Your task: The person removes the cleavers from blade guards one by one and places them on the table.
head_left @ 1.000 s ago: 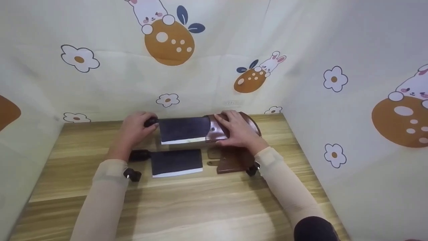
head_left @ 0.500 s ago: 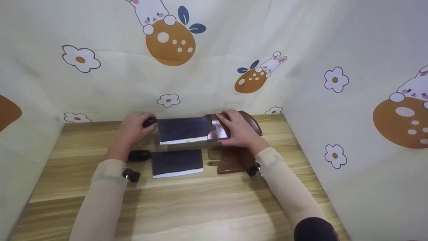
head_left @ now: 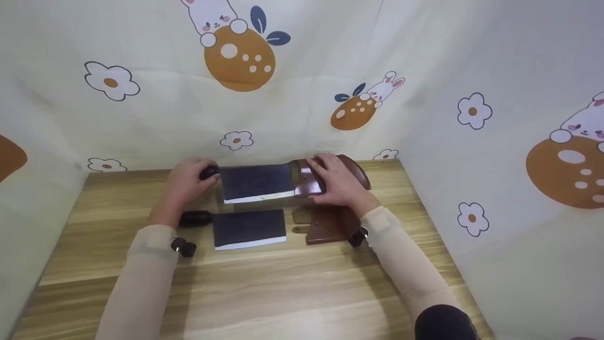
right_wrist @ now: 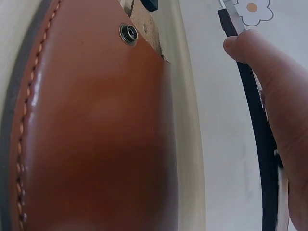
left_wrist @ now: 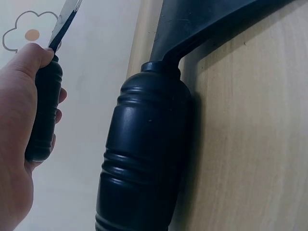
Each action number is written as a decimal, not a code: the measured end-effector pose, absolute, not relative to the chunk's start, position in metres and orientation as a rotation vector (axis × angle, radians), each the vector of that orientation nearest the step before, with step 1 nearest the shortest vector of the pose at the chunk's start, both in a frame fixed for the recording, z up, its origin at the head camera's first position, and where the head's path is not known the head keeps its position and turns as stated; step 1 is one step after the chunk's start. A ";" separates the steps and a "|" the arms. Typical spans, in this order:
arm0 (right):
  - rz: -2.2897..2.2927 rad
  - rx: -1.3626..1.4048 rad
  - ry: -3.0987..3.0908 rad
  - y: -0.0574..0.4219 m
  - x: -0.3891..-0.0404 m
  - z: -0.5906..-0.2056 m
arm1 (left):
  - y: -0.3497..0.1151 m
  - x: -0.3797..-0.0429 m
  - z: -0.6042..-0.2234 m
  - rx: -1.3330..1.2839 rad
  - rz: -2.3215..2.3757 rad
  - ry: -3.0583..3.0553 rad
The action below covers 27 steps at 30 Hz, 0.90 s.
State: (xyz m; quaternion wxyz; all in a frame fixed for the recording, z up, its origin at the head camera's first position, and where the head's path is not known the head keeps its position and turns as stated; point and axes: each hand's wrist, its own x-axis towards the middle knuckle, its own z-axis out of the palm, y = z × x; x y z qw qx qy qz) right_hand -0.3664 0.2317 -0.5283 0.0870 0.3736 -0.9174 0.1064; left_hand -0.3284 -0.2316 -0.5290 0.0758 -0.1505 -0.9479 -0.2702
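Note:
My left hand [head_left: 186, 184] grips the black handle [left_wrist: 45, 110] of a cleaver [head_left: 257, 182] at the back of the table. Its dark blade has a bright lower edge and points right. Over the blade's right end sits a glossy brown leather sheath [head_left: 306, 184], which my right hand [head_left: 337, 182] holds with the thumb along the near side. Closer to me lies a second cleaver [head_left: 249, 229], its ribbed handle [left_wrist: 142, 144] large in the left wrist view. To its right rests another brown sheath [head_left: 325, 226], showing stitching and a metal snap in the right wrist view.
The wood-grain table [head_left: 264, 293] meets a pale cloth backdrop [head_left: 292, 108] printed with rabbits and flowers, close behind both hands. More cloth stands along the left and right sides. A small black camera [head_left: 183, 247] sticks out from the left wrist.
My left hand has shifted slightly left with the cleaver, and the sheath slightly right. A little more blade shows outside the sheath. The lying cleaver and sheath stay put.

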 end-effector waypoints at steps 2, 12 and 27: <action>0.319 1.103 -2.736 0.233 -0.367 -0.528 | -0.233 -0.329 -0.530 -0.455 -0.804 -2.838; 0.331 1.055 -2.768 0.244 -0.368 -0.529 | -0.242 -0.330 -0.527 -0.436 -0.788 -2.852; 0.261 1.040 -2.867 0.250 -0.372 -0.539 | -0.251 -0.330 -0.531 -0.370 -0.795 -2.954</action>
